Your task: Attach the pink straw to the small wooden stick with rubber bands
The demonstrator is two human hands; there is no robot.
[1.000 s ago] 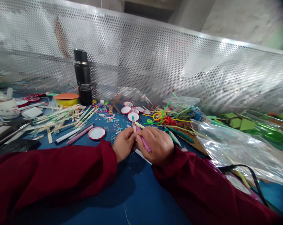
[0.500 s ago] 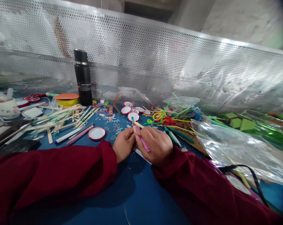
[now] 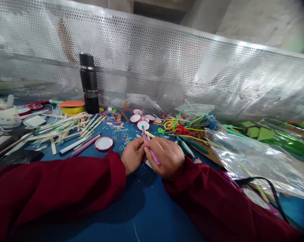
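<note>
Both my hands meet over the front middle of the blue table. My left hand [image 3: 133, 155] is closed, its fingers pinching a flat, pale stick [image 3: 143, 132] with a teal end that points away from me. In my right hand [image 3: 167, 156] a pink marker [image 3: 154, 155] is gripped at a slant, its front end against or close beside the stick; my fingers hide the exact contact. Beneath my hands shows a bit of something white. Beyond the stick lies a round white lid with a red rim [image 3: 143, 125]; a larger lid [image 3: 104, 144] rests left of my left hand.
A black bottle [image 3: 89, 84] stands before the perforated metal screen [image 3: 146, 64]. Craft sticks [image 3: 66, 129], markers [image 3: 84, 147] and small rubber bands lie left. To the right are coloured cords [image 3: 178, 126], green-handled pliers [image 3: 196, 145] and a clear plastic bag [image 3: 255, 161].
My right hand and the pink marker have shifted slightly left and up along the stick. My left hand stays nearly still.
</note>
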